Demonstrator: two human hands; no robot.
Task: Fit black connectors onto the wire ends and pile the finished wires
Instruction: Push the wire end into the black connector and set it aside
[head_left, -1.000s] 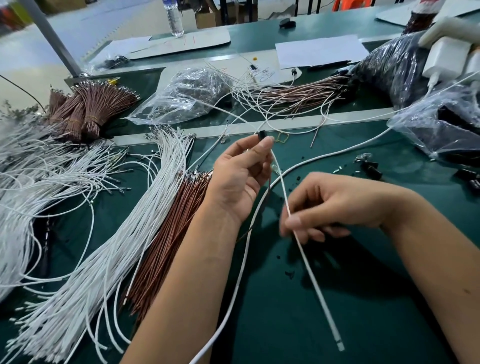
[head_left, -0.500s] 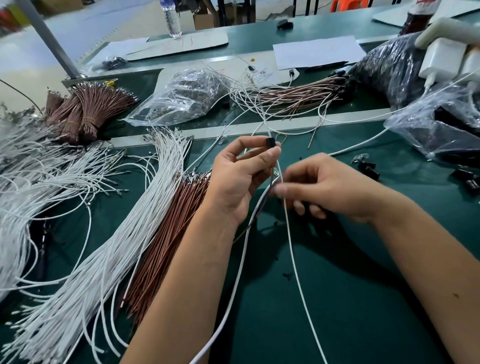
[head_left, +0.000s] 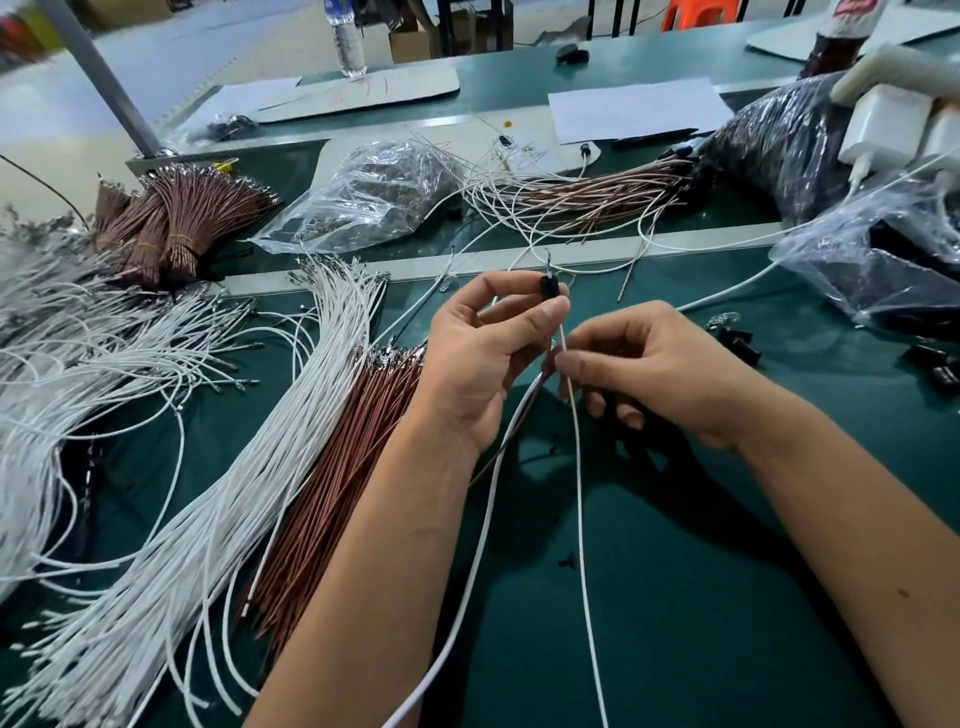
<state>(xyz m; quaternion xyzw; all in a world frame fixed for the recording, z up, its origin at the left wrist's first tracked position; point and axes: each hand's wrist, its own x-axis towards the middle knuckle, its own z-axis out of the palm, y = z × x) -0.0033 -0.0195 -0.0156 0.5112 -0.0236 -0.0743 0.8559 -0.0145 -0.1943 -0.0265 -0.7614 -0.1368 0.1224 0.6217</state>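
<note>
- Green workbench mat (head_left: 675, 597): bundled wires lay leftward.
- Left hand (head_left: 483, 358): fingers pinched small black plastic connector (head_left: 546, 287).
- Right hand (head_left: 654, 369): fingertips clamped thin white wire (head_left: 577, 467), apparently entering connector; best pushed straight until seated.

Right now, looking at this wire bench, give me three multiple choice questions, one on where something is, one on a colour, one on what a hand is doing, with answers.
1. Where does the loose brown wire bundle lie?
A. Left of the left hand, beside the white wire bundle
B. Inside a plastic bag
C. On the sheet of paper

2. What colour is the wire that the right hand pinches?
A. Brown
B. White
C. Yellow

3. What is the left hand doing?
A. Lying flat on the mat
B. Pinching a black connector
C. Lifting the water bottle

Answers: 1 A, it runs along the green mat next to the white wire bundle. 2 B, the strand under the right hand is white. 3 B, thumb and forefinger pinch the black connector.
</note>
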